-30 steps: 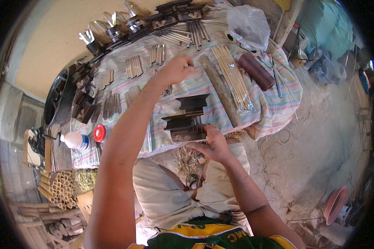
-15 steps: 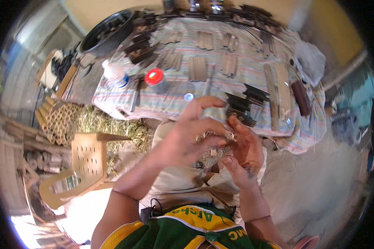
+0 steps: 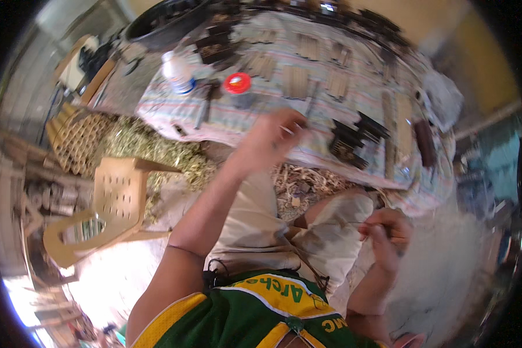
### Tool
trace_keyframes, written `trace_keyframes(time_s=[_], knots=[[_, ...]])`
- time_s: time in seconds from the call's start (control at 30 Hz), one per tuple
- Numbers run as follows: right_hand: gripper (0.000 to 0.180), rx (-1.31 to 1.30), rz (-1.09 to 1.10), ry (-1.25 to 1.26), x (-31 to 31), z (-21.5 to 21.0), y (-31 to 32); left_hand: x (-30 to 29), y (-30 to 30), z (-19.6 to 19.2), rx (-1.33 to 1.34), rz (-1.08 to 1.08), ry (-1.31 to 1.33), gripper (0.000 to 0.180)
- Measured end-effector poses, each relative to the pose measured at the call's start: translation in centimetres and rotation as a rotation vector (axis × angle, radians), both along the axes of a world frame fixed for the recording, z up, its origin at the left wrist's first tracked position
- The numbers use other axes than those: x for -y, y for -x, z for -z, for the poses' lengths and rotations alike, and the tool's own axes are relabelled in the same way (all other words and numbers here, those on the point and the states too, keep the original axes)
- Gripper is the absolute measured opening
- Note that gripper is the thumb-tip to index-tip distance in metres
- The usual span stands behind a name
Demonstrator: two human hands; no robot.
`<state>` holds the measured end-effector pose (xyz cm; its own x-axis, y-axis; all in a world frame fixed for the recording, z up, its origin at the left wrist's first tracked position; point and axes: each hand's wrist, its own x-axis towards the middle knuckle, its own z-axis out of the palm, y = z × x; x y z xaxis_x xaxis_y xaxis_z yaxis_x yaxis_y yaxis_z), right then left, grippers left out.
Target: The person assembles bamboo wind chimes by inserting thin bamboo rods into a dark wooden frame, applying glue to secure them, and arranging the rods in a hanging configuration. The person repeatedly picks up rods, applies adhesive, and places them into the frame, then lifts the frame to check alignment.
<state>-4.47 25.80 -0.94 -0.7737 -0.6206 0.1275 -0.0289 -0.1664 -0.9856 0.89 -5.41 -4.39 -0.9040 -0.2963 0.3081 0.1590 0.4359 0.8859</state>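
My left hand (image 3: 274,138) is over the front edge of the cloth-covered table (image 3: 243,129), its fingers curled and somewhat smeared by motion. A small pale piece shows at its fingertips, too blurred to name. Left of that hand stand a clear jar with a red lid (image 3: 237,83) and a white bottle with a blue band (image 3: 178,74). My right hand (image 3: 390,233) is off to the right beside my knee, fingers closed in a pinch; what they hold, if anything, cannot be made out. Several dark slotted pieces (image 3: 349,142) lie on the cloth between the two hands.
Bundles of thin flat strips (image 3: 296,82) lie in rows on the cloth. A large black basin (image 3: 165,26) stands at the far left. A tan plastic chair (image 3: 119,188), a stack of bamboo tubes (image 3: 78,142) and shavings (image 3: 139,145) are on the left. A plastic bag (image 3: 442,98) lies at right.
My hands have moved apart. The left went up and forward over the table edge; the right went right and down beside my knee. The view has shifted slightly.
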Motion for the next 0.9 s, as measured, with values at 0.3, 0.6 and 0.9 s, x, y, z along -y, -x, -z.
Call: trace_keyframes(time_s=[0.3, 0.6, 0.9], knots=[[0.019, 0.155, -0.388, 1.428, -18.4, -7.0, 3.6, 1.7, 11.4, 6.1, 0.412, -0.278, 0.637, 0.025], [0.007, -0.282, 0.17, 1.011, -27.1, -7.8, 4.0, 0.8, 9.8, 5.4, 0.42, -0.451, 0.621, 0.037], [0.021, 0.002, 0.468, -0.36, -8.6, 6.9, 11.6, -9.9, 1.4, 3.3, 0.165, -0.036, -0.07, 0.028]])
